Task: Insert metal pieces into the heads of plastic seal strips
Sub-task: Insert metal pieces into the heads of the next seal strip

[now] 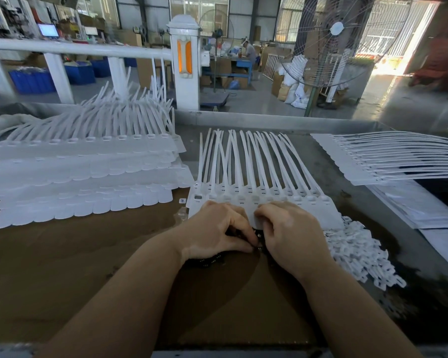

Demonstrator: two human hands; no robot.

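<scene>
A joined row of white plastic seal strips (256, 174) lies in front of me, tails fanning away and heads (243, 196) in a line toward me. My left hand (215, 228) and my right hand (287, 228) sit side by side on the near edge of that row, fingers curled down. Between the fingertips lies a dark pile of small metal pieces (256, 237), and both hands pinch at it. What each fingertip holds is hidden. More dark pieces (207, 262) show under my left wrist.
Stacked rows of white strips (83, 174) fill the left of the brown table (62, 267). Another row (388, 161) lies at the right, over paper sheets (419, 208). A heap of small white plastic parts (360, 251) sits by my right hand. A standing fan (334, 40) is behind.
</scene>
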